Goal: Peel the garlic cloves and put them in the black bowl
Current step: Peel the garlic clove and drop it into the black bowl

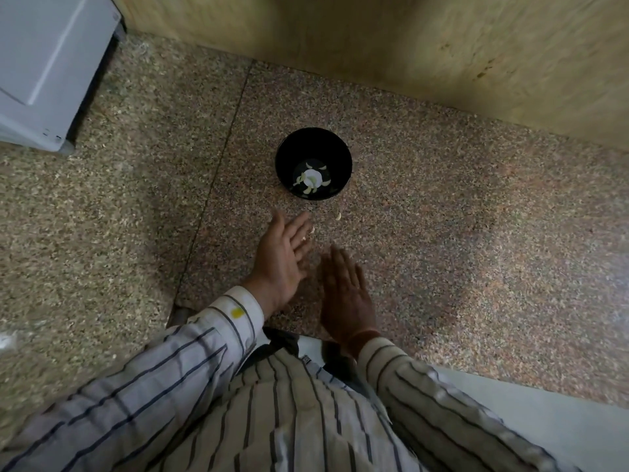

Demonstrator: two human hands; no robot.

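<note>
The black bowl (313, 148) stands on the speckled stone counter (442, 233) and holds several peeled garlic cloves (310, 178) at its bottom. One loose clove (338, 215) lies on the counter just in front of the bowl. Another small clove (311, 230) lies at the fingertips of my left hand (284, 258), which reaches forward with straight fingers, palm turned right. My right hand (345, 291) is flat, palm down, fingers straight, just behind and right of the left one. Both hands are blurred and hold nothing.
A yellowish wall (408, 46) runs along the back of the counter. A white appliance (47, 69) stands at the far left. A seam (218, 165) crosses the stone left of the bowl. The counter's front edge (510, 383) is at the lower right.
</note>
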